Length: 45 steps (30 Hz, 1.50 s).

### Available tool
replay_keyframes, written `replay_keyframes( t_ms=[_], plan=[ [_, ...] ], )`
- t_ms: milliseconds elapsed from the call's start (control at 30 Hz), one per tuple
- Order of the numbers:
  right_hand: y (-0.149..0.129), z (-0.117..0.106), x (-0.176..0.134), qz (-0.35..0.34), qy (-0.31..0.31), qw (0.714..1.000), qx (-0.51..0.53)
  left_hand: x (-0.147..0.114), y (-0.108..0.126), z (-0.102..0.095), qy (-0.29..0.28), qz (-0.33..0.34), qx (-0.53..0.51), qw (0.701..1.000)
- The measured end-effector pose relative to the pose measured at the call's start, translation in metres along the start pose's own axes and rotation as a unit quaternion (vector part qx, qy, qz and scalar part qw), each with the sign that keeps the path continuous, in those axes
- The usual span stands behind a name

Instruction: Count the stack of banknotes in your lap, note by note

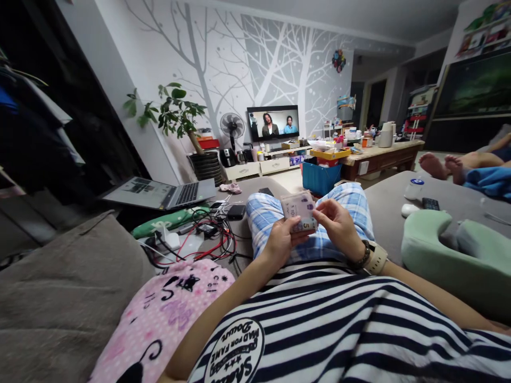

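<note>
A small, thick, pale square with printed pictures, small writing and a figure 5 is held over my lap. Whether it is a booklet or a stack of cards, I cannot tell. My left hand grips its lower left side, thumb on the face and fingers underneath. At its right edge, my right hand has thumb and fingertips pinched together against it. A watch and a dark beaded bracelet are on my right wrist. Blue plaid trousers lie beneath both hands.
Left on the sofa are a laptop, tangled cables and a pink cushion. A green neck pillow and remote lie right. Beyond stand a blue bin, table and television. Another person's feet are far right.
</note>
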State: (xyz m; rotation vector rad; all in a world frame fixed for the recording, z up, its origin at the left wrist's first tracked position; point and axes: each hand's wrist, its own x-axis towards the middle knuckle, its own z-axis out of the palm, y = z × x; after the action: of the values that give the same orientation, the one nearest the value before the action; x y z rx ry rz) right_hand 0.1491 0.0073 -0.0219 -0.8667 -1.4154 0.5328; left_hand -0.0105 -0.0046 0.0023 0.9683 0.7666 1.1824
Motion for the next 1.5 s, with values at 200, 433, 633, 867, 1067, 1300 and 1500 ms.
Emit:
replay_keyframes(
  t_ms=[200, 433, 633, 867, 1067, 1300, 1500],
  plan=[
    [0.001, 0.001, 0.002, 0.006, 0.013, 1.0, -0.001, 0.002, -0.002, 0.0, -0.004, -0.013, 0.017, 1.0],
    [0.002, 0.0, 0.0, -0.014, 0.029, 0.999, -0.016, 0.001, -0.004, 0.003, 0.008, -0.017, 0.006, 1.0],
    [-0.006, 0.001, -0.008, -0.064, 0.045, 0.996, -0.053, 0.004, -0.002, 0.003, 0.041, -0.05, -0.055, 0.996],
    [-0.013, 0.001, -0.018, -0.119, 0.011, 0.991, -0.061, 0.004, -0.001, 0.004, 0.061, -0.031, -0.076, 0.995],
    [-0.015, 0.001, -0.022, -0.127, -0.025, 0.99, -0.05, 0.004, -0.002, 0.003, 0.058, -0.034, -0.068, 0.995],
    [-0.013, 0.0, -0.022, -0.127, -0.03, 0.99, -0.053, 0.002, -0.001, 0.003, 0.055, -0.032, -0.074, 0.995],
    [-0.013, -0.002, -0.023, -0.116, -0.058, 0.991, -0.04, 0.008, -0.007, 0.003, 0.035, -0.023, -0.089, 0.995]
  ],
)
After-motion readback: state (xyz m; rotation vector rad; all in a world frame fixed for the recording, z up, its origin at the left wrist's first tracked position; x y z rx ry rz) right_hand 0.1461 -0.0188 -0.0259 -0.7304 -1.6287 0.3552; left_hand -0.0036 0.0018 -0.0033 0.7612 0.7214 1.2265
